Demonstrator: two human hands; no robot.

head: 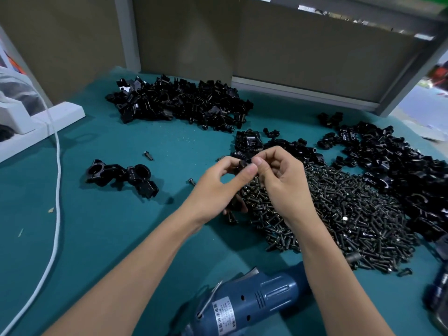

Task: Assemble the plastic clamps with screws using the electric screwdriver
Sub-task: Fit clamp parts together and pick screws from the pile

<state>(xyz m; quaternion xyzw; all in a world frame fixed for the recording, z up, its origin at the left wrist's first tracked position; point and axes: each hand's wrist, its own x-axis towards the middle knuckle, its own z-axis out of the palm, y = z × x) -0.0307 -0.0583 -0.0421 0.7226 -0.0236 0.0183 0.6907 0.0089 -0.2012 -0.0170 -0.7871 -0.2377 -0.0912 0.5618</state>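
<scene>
Nearest to us, at the bottom edge, the blue electric screwdriver (254, 301) lies on its side on the teal surface (109, 226), partly under our right forearm. At the near right edge sits a dark object (438, 294) that we cannot make out.

Further in, both hands meet above the left edge of the screw pile (339, 214), a broad heap of dark screws spread to the right of centre. Our left hand (218, 183) and right hand (278, 175) each pinch the same small black clamp piece (243, 163) between thumb and fingertips, with the other fingers curled. We cannot tell whether a screw is already in it.

To the left of the hands, a loose screw (192, 182) lies on the surface, and beyond it a cluster of joined black clamps (121, 177) with a second screw (148, 155) just past them. A white cable (57, 190) runs along the left side, from near to far.

To the right, beyond the screws, a large heap of clamp parts (400, 170) reaches the edge of view. At the far centre lies another heap of black parts (179, 103), close to the brown back panel (315, 57).
</scene>
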